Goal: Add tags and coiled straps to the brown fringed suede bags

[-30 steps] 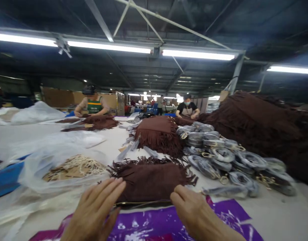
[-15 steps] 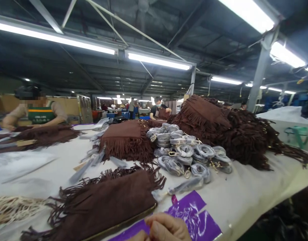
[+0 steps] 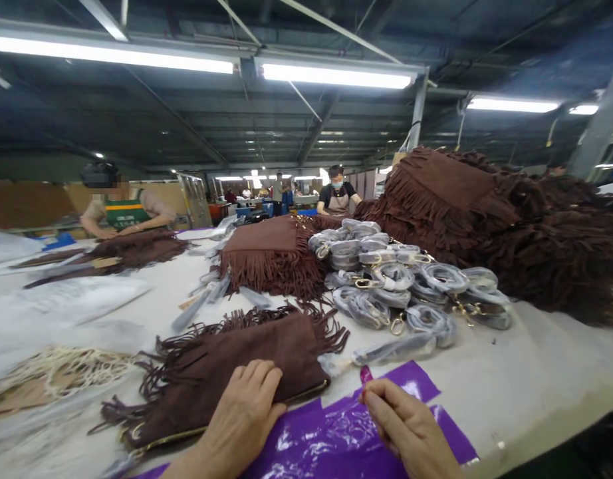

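Observation:
A brown fringed bag point(image 3: 231, 349) with a gold zipper along its near edge lies flat in front of me. My left hand point(image 3: 249, 406) rests on its near part, fingers stretched over the fabric and the palm down. To the right, my right hand point(image 3: 403, 422) is pinched over a purple plastic sheet point(image 3: 311, 439). Thumb and forefinger meet beside a small pink-red piece point(image 3: 366, 374) at the sheet's far edge. Whatever sits between those fingertips is too small to name. The sheet runs partly beneath the bag's near side and my left hand.
Coiled, wrapped straps point(image 3: 393, 276) with gold clasps lie beyond the bag. Stacked fringed bags point(image 3: 266, 249) and a large brown heap point(image 3: 451, 193) stand behind. Cream netting point(image 3: 72, 366) and clear plastic point(image 3: 87, 299) cover the left. Two co-workers, one in a green apron point(image 3: 127, 211), work across the table.
My hands, together at the bottom edge before, have parted. The left has come onto the bag; the right has moved right over the purple sheet. The view has turned left and tilted down.

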Motion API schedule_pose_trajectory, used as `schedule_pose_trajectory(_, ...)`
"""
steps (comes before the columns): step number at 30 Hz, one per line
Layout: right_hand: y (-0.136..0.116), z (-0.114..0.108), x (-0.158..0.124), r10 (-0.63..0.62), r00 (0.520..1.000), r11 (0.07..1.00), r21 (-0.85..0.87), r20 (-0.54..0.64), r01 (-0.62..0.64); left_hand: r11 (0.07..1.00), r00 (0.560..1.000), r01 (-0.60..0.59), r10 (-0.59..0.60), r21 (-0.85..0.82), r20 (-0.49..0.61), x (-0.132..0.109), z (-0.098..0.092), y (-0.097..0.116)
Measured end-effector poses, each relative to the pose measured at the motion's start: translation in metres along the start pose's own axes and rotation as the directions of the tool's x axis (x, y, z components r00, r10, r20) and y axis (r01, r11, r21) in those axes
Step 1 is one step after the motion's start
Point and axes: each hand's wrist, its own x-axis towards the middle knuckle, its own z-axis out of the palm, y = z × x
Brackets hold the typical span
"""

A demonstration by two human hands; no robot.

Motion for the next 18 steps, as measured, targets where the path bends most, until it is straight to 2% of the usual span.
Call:
schedule_pose_trajectory(2,0.000,0.004,0.006,-0.139,0.986,0.947,-0.279,0.088,0.158,0.992,0.997,-0.070,0.067,0.101,0.037,0.000,0.003,-0.013)
schedule_pose_trajectory(4,0.001,0.013,0.013,-0.241,0.949,0.838,-0.449,0.205,0.310,0.977,0.987,-0.154,0.144,0.147,0.072,0.001,0.007,-0.019)
schedule_pose_trajectory(7,0.006,0.027,0.023,-0.306,0.889,0.682,-0.573,0.340,0.454,0.960,0.977,-0.211,0.203,0.182,0.061,0.004,0.010,-0.022)
schedule_pose_trajectory(10,0.011,0.037,0.032,-0.311,0.837,0.503,-0.669,0.450,0.547,0.936,0.965,-0.254,0.264,0.242,-0.007,0.013,0.003,-0.024)
schedule_pose_trajectory(12,0.011,0.042,0.038,-0.279,0.827,0.384,-0.732,0.488,0.562,0.914,0.949,-0.270,0.305,0.303,-0.073,0.021,-0.007,-0.027)
schedule_pose_trajectory(14,0.008,0.046,0.043,-0.200,0.853,0.306,-0.797,0.481,0.521,0.897,0.938,-0.267,0.326,0.354,-0.118,0.030,-0.016,-0.031)
schedule_pose_trajectory(16,0.005,0.050,0.047,-0.119,0.882,0.267,-0.841,0.456,0.471,0.879,0.929,-0.263,0.342,0.397,-0.140,0.038,-0.022,-0.035)
schedule_pose_trajectory(18,0.003,0.053,0.049,-0.085,0.890,0.261,-0.852,0.447,0.453,0.844,0.900,-0.308,0.409,0.439,-0.154,0.041,-0.024,-0.038)
